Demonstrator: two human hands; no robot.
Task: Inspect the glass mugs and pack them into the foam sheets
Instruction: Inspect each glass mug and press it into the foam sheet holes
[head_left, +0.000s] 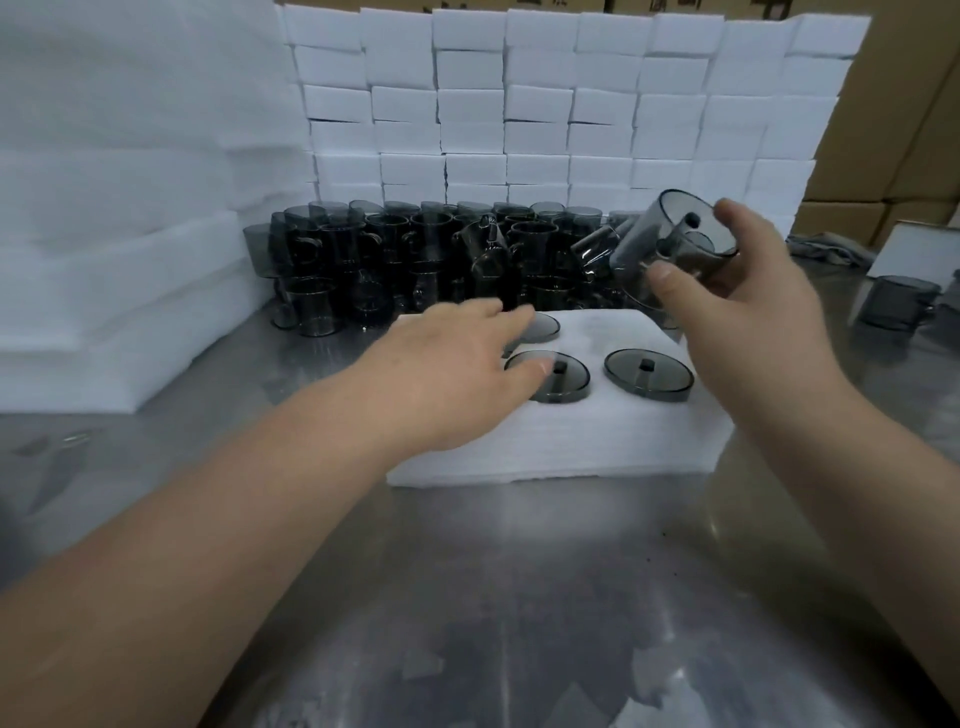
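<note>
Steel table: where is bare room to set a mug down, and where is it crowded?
Free: the wide steel table in front of the foam block; also a strip between the block and the stacked foam sheets. Crowded: behind the block, dark mugs stand packed tight.

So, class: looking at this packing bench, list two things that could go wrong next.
The right hand holds a tilted mug in mid-air; if the grip slips it could fall onto the seated mugs in the foam block. It hangs close to the stacked mugs; a swing might knock them.
</note>
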